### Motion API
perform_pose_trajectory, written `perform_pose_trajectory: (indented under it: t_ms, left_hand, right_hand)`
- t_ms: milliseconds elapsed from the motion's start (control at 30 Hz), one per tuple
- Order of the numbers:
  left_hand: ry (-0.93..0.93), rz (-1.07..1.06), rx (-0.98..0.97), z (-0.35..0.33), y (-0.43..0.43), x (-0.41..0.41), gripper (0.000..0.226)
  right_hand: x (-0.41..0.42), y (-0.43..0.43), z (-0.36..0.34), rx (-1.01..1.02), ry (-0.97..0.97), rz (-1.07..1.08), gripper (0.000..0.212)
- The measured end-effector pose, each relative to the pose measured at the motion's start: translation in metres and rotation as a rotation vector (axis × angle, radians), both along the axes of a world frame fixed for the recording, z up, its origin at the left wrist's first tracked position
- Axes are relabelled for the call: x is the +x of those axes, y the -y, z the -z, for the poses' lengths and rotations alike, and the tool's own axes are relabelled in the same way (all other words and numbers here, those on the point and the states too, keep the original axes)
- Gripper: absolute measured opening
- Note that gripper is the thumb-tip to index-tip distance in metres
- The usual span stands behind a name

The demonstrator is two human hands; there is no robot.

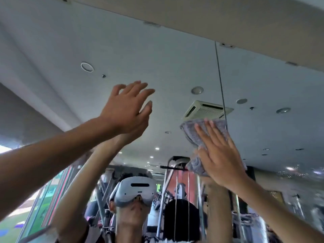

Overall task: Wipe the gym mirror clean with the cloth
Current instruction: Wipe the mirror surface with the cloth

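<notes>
Grey cloth (pixel 189 131) lies spread under the right hand (pixel 220 155), high up and to the right. The hand is flat, with straight, slightly spread fingers pressing the cloth against the mirror (pixel 157 58). No finger curls round it. The cloth's top edge shows above the fingertips, and a bunched fold hangs out below the thumb side of the palm. Both bare forearms reach up from the bottom corners.

The left hand (pixel 122 113) is raised to the left of the cloth and well apart from it. It holds nothing, and its fingers are loose and fanned. Its fingertips come right up to those of its reflection, but it cannot be told whether they touch the glass.

The mirror fills nearly the whole view. A thin vertical seam (pixel 221 85) between two panels runs down to the cloth's right edge. Small clips sit along the mirror's top edge, under a pale wall strip (pixel 228 18).

In the reflection, both raised arms rise to meet the real hands. Low in the middle, the person wears a light grey headset (pixel 135 190). Behind them stands a cable machine (pixel 175 172) with steel uprights. Green-tinted windows (pixel 43 199) run along the left.

Farthest back is the reflected ceiling. It carries a square air-conditioning unit (pixel 206 109) just above the cloth and round lights (pixel 197 89) scattered about. The lower right of the glass looks smeared and blurred.
</notes>
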State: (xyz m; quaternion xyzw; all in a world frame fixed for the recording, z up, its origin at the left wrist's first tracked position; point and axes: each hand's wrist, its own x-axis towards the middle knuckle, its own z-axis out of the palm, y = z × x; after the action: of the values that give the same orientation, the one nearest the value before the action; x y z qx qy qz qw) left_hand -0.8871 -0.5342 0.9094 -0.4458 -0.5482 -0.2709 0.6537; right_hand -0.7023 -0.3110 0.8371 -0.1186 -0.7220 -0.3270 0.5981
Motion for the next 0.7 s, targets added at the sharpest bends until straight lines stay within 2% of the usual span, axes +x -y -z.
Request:
perform_pose_trajectory:
  t_ms: [67,167,233,333,400,467,533,600,700]
  left_hand:
    - [0.066,-0.042,-0.066,-0.015,-0.008,0.003,0.083]
    - [0.101,-0.115,-0.073,-0.017,-0.032,0.005,0.08]
    - [0.099,-0.129,-0.042,-0.013,-0.038,0.001,0.079]
    - [0.096,-0.137,-0.06,-0.015,-0.037,-0.001,0.083]
    - [0.09,-0.149,-0.068,-0.015,-0.037,-0.001,0.084]
    - [0.084,-0.148,-0.048,-0.011,-0.041,-0.002,0.082]
    - [0.082,-0.138,-0.015,-0.01,-0.043,-0.003,0.081]
    - [0.086,-0.136,-0.008,-0.012,-0.041,-0.003,0.082]
    - [0.086,-0.141,-0.015,-0.015,-0.041,-0.001,0.083]
  right_hand:
    - [0.002,0.002,-0.036,-0.2,-0.108,0.008,0.068]
    - [-0.016,0.024,-0.078,-0.339,-0.279,0.01,0.069]
    - [-0.029,0.037,-0.075,-0.266,-0.257,0.039,0.067]
    - [-0.028,0.036,-0.032,-0.048,-0.011,-0.005,0.065]
    - [-0.013,0.02,-0.018,-0.016,0.082,-0.021,0.062]
    - [-0.001,0.007,-0.033,-0.111,0.033,0.007,0.066]
    - [-0.002,0.007,-0.067,-0.243,-0.107,-0.002,0.072]
    - [-0.013,0.019,-0.104,-0.331,-0.24,-0.002,0.067]
    - [-0.038,0.042,-0.116,-0.248,-0.276,0.037,0.06]
